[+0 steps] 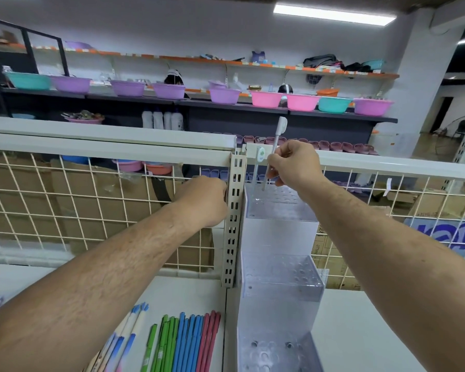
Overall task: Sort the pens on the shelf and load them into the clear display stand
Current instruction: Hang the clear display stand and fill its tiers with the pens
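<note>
Right hand (293, 165) pinching a white pen (275, 146) upright, tip down at the top tier of the clear display stand (279, 275), green-topped pen (258, 159) standing just beside it, left hand (203, 200) against the slotted upright (234, 210), fingers hidden, grip impossible to tell, coloured pens (188, 342) in a row on the shelf (188, 294) below

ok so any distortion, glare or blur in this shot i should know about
Head view: the wide-angle lens bends the white top rail; the ceiling light is blown out; the clear display stand shows soft glare, so its holes read faintly; the white pen in the right hand is fairly sharp; the pens at the bottom edge look slightly soft.
</note>
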A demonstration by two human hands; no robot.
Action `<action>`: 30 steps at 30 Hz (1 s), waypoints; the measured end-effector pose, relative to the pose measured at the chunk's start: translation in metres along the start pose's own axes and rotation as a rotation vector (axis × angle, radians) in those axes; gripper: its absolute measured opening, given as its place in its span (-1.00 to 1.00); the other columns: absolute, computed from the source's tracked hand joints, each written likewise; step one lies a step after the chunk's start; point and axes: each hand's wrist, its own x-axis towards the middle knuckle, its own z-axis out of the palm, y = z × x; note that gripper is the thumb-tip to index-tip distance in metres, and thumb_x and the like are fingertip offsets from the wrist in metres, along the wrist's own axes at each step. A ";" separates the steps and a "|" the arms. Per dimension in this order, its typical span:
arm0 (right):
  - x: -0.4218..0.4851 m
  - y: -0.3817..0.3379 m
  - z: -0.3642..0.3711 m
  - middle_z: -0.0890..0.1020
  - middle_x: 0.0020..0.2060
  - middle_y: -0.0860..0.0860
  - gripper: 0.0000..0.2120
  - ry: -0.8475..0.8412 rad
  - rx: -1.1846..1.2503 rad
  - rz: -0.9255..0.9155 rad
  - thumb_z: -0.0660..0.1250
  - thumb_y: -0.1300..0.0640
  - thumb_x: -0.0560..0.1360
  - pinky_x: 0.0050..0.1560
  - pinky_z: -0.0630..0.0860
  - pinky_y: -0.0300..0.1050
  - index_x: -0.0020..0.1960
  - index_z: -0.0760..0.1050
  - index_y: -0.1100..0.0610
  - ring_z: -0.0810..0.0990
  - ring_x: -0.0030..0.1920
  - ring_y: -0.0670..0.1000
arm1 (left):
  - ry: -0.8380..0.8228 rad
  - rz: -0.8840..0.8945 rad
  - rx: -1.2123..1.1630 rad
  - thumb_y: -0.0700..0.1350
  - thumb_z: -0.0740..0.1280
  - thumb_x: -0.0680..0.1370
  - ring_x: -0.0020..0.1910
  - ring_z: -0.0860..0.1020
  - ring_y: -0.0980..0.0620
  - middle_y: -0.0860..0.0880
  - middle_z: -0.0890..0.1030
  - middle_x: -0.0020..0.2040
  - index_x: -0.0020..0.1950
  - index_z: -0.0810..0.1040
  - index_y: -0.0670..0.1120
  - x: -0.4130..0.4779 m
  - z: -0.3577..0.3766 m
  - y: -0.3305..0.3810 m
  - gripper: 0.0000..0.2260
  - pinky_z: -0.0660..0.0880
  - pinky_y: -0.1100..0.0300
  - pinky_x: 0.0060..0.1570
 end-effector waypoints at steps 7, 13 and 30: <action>-0.008 -0.005 0.004 0.69 -0.37 0.01 -0.90 -0.053 -0.081 -0.014 0.40 0.22 0.57 -0.44 0.56 -0.26 -0.12 0.56 0.14 0.69 -0.39 -0.08 | -0.005 0.007 -0.007 -0.19 0.25 0.47 -0.13 0.53 -0.05 0.02 0.57 -0.12 -0.11 0.55 0.00 -0.004 0.002 -0.004 -0.88 0.32 0.17 -0.36; -0.013 0.002 0.009 0.67 -0.25 0.09 -0.95 -0.114 -0.214 0.016 0.45 0.26 0.49 -0.33 0.53 -0.14 -0.14 0.61 0.21 0.57 -0.31 0.01 | -0.004 0.015 -0.042 -0.17 0.26 0.47 -0.15 0.53 -0.01 0.06 0.56 -0.14 -0.13 0.54 0.02 -0.007 0.006 -0.009 -0.89 0.29 0.19 -0.39; -0.016 0.007 0.012 0.65 -0.33 0.03 -0.88 -0.157 -0.540 -0.016 0.48 0.16 0.47 -0.29 0.58 -0.09 -0.23 0.62 0.10 0.61 -0.31 0.03 | -0.009 0.026 -0.147 -0.03 0.28 0.50 -0.18 0.51 0.05 0.10 0.56 -0.13 -0.06 0.56 0.07 -0.013 0.007 -0.017 -0.92 0.26 0.21 -0.41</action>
